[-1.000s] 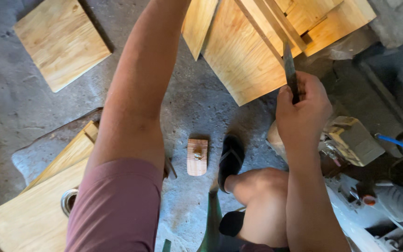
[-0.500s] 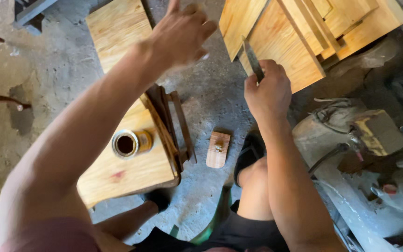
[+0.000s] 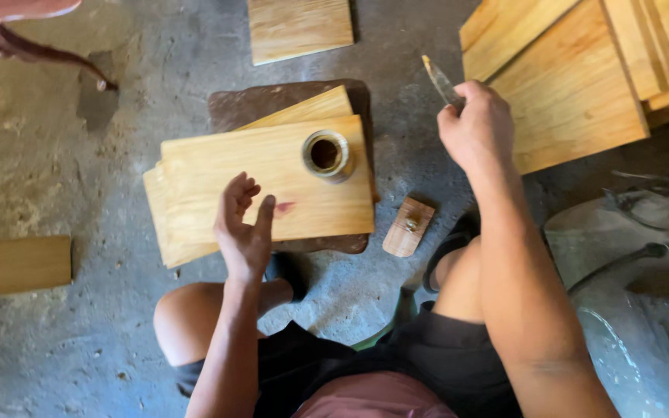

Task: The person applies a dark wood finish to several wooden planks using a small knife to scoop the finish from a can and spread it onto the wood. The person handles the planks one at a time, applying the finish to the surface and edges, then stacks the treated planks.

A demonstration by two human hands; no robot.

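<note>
Right hand clenched around a thin grey metal blade tool, raised over the grey concrete floor. Left hand open, fingers spread, hovering above a pale rectangular wooden board bearing a small round open tin.

1. There is one view only, from a camera on the person's head, so no second view shares the scene.
2. It faces almost straight down onto the concrete floor.
3. It is near: the small open tin sits just above the picture's centre, and the person's knees are just below the tin.
</note>
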